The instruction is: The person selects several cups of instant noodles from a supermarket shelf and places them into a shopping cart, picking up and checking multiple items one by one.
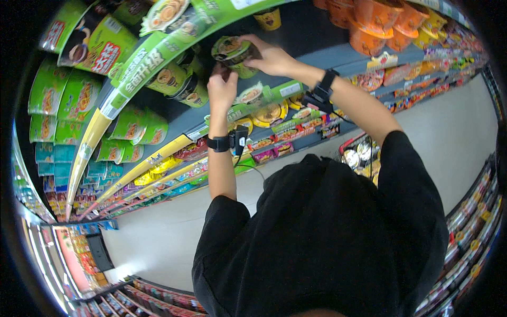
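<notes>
A green and black instant noodle cup [233,53] with a printed lid is held between both hands over a dark shelf. My right hand [273,57] grips its right side, with the thumb in front and the fingers near the lid. My left hand [223,85] is at its lower left side, thumb raised; its fingertips are partly hidden and blurred. Similar green and black cups [188,89] stand on the shelf left of my left hand. A yellow cup [268,19] stands farther back. Each wrist wears a black strap with a small device and cable.
A green shelf-edge strip [273,92] runs below the hands. Stacked orange tubs [368,37] are at the upper right, large green noodle tubs [83,95] at the left. Lower shelves hold yellow-rimmed bowls [270,114] and packets. A basket or cart [354,148] with round-lidded goods is beside my right arm.
</notes>
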`<action>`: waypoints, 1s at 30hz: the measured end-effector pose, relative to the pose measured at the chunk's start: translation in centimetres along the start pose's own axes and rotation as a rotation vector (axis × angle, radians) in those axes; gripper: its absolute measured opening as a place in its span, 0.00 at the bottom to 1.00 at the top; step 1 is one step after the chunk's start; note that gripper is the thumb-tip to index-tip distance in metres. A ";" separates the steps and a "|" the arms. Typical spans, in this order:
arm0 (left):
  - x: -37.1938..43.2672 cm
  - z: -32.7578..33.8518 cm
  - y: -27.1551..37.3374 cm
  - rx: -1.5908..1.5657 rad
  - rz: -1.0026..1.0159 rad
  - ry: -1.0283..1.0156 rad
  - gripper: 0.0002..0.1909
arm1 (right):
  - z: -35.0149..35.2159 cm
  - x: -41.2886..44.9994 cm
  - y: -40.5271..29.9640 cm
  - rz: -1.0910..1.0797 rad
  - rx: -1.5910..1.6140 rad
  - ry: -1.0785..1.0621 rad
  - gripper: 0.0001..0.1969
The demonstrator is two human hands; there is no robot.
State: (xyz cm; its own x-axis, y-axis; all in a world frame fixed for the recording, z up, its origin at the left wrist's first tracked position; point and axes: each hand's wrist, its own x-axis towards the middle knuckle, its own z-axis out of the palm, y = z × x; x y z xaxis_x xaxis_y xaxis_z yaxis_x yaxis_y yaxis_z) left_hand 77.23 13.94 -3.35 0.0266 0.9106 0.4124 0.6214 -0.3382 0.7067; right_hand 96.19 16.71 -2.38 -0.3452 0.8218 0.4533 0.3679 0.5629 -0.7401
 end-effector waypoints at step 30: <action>18.2 4.8 -15.5 0.396 0.028 -0.133 0.26 | 4.8 15.5 2.8 -0.233 -0.153 0.127 0.18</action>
State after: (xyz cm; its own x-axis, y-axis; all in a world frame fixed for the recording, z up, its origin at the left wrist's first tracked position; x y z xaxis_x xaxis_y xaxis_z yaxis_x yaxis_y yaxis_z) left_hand 71.80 36.94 -9.54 0.1325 0.9340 0.3319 0.8715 -0.2693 0.4099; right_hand 87.72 30.55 0.16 -0.3287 0.6684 0.6673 0.4204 0.7362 -0.5303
